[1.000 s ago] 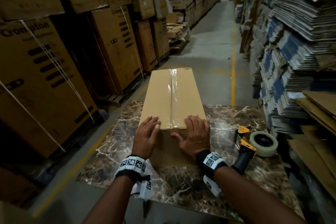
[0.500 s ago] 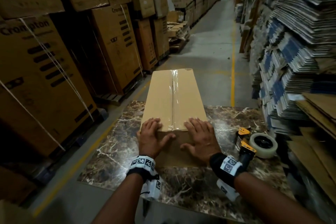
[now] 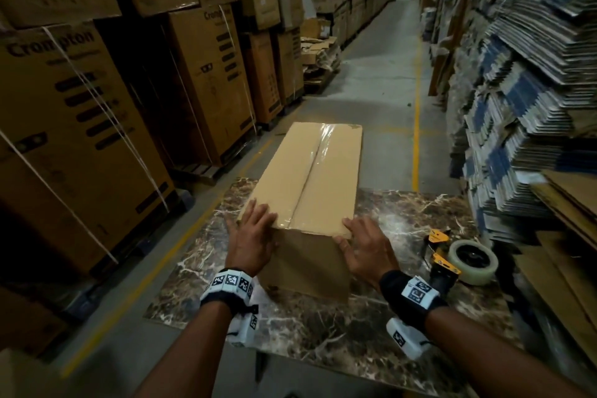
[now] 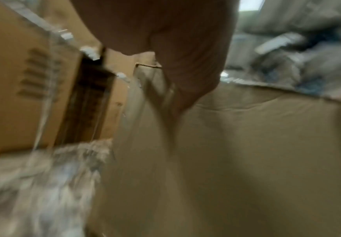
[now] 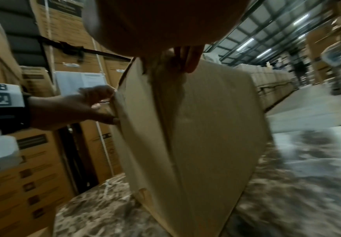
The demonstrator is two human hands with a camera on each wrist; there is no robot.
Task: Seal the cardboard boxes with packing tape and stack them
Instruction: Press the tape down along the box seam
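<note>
L hand lies flat over the near-left corner of the taped box, R hand flat vs. the near-right corner, fingers straight on both, nothing curled round. Box sits lengthwise on the marble table, far end overhanging. Risk: w/ palm pressure only it could slip or tip off the far edge; tape dispenser is near the R wrist & could get knocked.

box plain tan | table brown marble w/ white veins | tape dispenser yellow/blk

A dark brown marble-patterned table top stands in an aisle; tall printed brown cartons rise left of it, stacked flattened blue-white cardboard sheets right.
</note>
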